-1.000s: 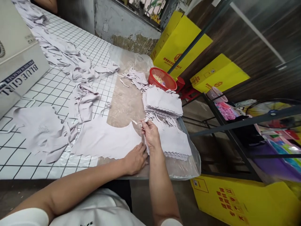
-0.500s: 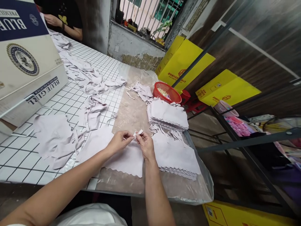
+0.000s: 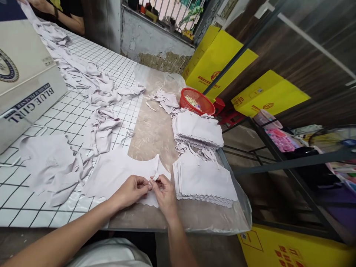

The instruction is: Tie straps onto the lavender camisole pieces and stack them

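Observation:
A pale lilac strappy top (image 3: 116, 168) lies spread flat before me, its lower edge wavy. Its thin strap (image 3: 157, 165) runs down from the upper right part of the top into my fingers. My right hand (image 3: 165, 194) pinches the strap between thumb and fingers. Close beside it, my left hand (image 3: 132, 191) is closed in a pinch at the strap's lower end; the fingertips almost meet and hide what lies between them. Right of my hands is a neat stack of matching tops (image 3: 204, 180), with another stack (image 3: 198, 128) behind it.
Crumpled matching tops (image 3: 97, 85) trail across the gridded table cover (image 3: 111, 57). A large carton (image 3: 30, 78) stands left, a red basket (image 3: 194, 97) at the back. A dark metal rack (image 3: 289, 167) and yellow boxes (image 3: 222, 55) are right. Another person's arm (image 3: 69, 22) shows far left.
Both hands have moved down toward me over the top, still pinched together. The strap now shows as a stretched strip above my fingers. The view has shifted slightly.

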A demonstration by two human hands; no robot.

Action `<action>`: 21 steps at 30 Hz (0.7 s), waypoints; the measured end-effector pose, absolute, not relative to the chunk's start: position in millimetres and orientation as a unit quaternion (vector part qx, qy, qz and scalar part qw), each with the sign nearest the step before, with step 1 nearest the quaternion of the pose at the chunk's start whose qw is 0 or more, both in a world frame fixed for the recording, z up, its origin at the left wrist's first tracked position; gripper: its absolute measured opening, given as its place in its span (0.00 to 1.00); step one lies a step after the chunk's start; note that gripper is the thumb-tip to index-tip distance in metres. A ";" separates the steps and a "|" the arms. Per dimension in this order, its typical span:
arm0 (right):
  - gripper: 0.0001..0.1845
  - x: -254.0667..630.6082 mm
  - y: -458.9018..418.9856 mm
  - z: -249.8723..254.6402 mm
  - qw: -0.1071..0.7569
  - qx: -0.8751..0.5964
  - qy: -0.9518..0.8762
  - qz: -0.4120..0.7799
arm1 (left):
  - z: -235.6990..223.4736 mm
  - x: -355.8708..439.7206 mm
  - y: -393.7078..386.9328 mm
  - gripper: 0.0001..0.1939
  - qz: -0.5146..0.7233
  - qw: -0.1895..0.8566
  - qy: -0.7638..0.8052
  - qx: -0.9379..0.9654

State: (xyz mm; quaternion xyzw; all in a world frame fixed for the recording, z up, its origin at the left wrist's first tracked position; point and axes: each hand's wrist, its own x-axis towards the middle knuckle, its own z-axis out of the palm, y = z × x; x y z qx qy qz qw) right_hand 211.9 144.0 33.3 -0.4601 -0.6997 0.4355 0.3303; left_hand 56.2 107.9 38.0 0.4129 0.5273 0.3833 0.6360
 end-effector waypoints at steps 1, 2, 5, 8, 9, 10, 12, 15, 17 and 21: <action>0.09 213.7 138.9 31.9 0.328 -0.459 -0.706 0.428 | 36.6 56.8 104.1 0.22 0.376 0.656 0.520 0.397; 0.09 215.1 134.9 30.6 0.325 -0.459 -0.708 0.427 | 35.4 57.2 101.3 0.22 0.373 0.672 0.514 0.382; 0.10 217.0 128.5 27.0 0.315 -0.464 -0.673 0.483 | 33.1 57.4 96.7 0.22 0.377 0.688 0.508 0.355; 0.13 217.6 127.1 25.3 0.290 -0.456 -0.604 0.586 | 33.0 57.0 95.8 0.23 0.383 0.684 0.516 0.346; 0.14 217.9 127.6 25.8 0.283 -0.452 -0.591 0.605 | 33.6 56.8 96.2 0.23 0.383 0.682 0.517 0.348; 0.14 218.4 128.9 27.2 0.278 -0.450 -0.586 0.614 | 34.5 56.5 97.4 0.23 0.379 0.680 0.519 0.354; 0.13 219.8 134.9 34.0 0.278 -0.448 -0.601 0.600 | 37.4 55.5 102.4 0.24 0.362 0.672 0.527 0.374; 0.13 221.9 155.5 52.5 0.344 -0.460 -0.639 0.512 | 42.7 51.8 118.2 0.19 0.362 0.594 0.552 0.459; 0.13 221.7 174.8 64.8 0.431 -0.478 -0.630 0.435 | 44.3 48.6 132.2 0.12 0.369 0.460 0.587 0.555; 0.14 216.6 204.2 65.1 0.489 -0.494 -0.599 0.397 | 39.2 47.0 153.1 0.10 0.249 0.247 0.635 0.689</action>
